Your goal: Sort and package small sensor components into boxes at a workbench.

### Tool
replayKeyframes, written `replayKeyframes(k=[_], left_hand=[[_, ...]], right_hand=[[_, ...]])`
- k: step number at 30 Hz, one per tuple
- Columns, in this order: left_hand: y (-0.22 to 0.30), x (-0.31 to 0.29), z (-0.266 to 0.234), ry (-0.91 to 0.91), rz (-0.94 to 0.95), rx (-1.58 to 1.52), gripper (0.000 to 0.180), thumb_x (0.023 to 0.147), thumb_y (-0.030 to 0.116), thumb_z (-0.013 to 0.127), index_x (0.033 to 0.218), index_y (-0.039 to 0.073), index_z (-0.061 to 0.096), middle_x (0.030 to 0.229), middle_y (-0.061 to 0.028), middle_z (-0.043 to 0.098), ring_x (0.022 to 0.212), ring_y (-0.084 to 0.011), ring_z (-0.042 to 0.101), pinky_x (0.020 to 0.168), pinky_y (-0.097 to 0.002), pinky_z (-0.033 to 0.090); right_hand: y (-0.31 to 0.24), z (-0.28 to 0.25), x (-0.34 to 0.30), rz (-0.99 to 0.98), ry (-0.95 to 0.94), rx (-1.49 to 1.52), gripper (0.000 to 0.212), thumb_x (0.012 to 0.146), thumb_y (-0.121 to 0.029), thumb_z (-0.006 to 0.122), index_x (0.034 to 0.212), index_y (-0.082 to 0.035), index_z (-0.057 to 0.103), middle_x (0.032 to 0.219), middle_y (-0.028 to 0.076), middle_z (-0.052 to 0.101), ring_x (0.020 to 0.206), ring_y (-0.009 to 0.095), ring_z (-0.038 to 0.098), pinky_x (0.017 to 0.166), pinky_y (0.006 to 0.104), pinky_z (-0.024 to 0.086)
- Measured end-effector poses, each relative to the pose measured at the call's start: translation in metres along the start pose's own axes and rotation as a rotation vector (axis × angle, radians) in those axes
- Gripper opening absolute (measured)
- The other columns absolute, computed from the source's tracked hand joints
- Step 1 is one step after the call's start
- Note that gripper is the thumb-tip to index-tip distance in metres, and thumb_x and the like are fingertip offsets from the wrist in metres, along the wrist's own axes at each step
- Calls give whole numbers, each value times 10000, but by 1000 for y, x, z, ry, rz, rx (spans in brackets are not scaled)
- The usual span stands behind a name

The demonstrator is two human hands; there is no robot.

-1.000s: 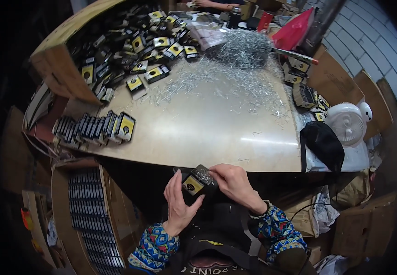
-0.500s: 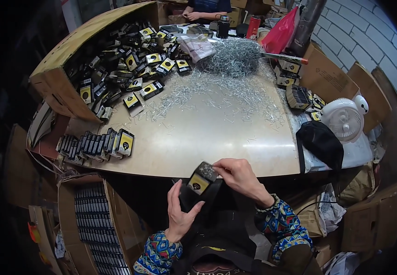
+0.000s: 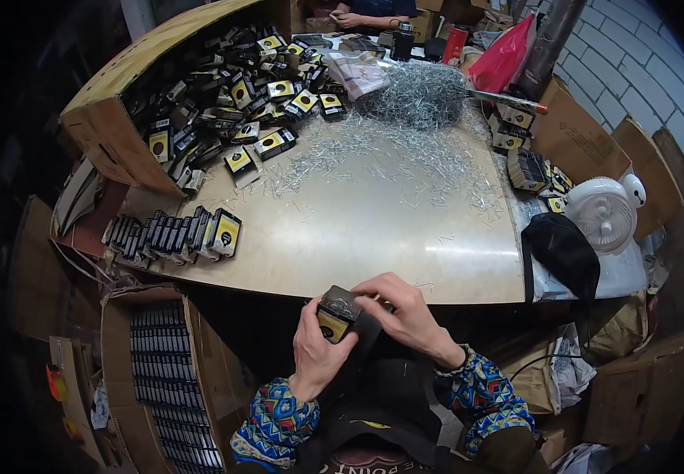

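Yellow and black, a small box (image 3: pixel 332 325) sits in the grasp of the left hand (image 3: pixel 315 349), its fingers wrapped round one side and the thumb on the other. The right hand (image 3: pixel 407 313) has bent fingers at the box's upper right corner; whether they pinch it or only lie against it, I cannot tell. Silvery streaks show on the box's top end, beside the right fingertips.

The box's yellow face bears a dark round mark; any lettering on it is too small to read. Similar yellow labels mark the heap of boxes (image 3: pixel 227 107) well beyond the left hand and to its left, and the row of boxes (image 3: pixel 169 235) nearer that hand, also left. Pale letters cross the dark clothing (image 3: pixel 377 399) below both hands, partly cut off by the lower edge. Faint print shows on the cardboard carton (image 3: pixel 575 142) beyond the right hand, to its right.

Half a second ago the right hand held the box while the left hand stood open next to it; now the left hand has closed round it. Beyond both hands, the silvery metal pieces (image 3: pixel 417 99) remain piled on the table (image 3: pixel 350 245).
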State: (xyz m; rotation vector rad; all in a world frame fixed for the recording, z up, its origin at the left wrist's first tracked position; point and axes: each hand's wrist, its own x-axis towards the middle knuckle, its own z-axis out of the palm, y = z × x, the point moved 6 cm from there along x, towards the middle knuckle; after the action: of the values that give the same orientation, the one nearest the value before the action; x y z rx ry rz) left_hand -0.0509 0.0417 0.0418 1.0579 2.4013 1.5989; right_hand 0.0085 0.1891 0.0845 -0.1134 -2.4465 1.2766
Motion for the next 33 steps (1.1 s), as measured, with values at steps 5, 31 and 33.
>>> replayKeyframes(k=[5,31,33], left_hand=[[-3,3,0,15,8,57,763,691,134,816,1321,0,407,1124,-208,575,998,-388,610,828,-414,516],[14,87,-4,-184,281,576,802,655,179,731,1352,-49,406,1009,-168,561,957,-314,548,882,-429,418],[17,119,-6,-241,327,888,738,675,175,720,1326,-27,438,1005,-152,570,955,-308,542,974,-416,393]], right_hand=[[-10,10,-8,-254,-99,-18,361,847,-153,715,1198,-95,653,1363,179,502,1179,340,520,897,370,496],[84,-68,17,364,569,690,138,900,-96,656,963,26,670,836,56,668,691,109,613,651,255,535],[106,-77,19,417,588,584,142,903,-101,651,967,23,672,831,49,667,692,101,610,638,245,528]])
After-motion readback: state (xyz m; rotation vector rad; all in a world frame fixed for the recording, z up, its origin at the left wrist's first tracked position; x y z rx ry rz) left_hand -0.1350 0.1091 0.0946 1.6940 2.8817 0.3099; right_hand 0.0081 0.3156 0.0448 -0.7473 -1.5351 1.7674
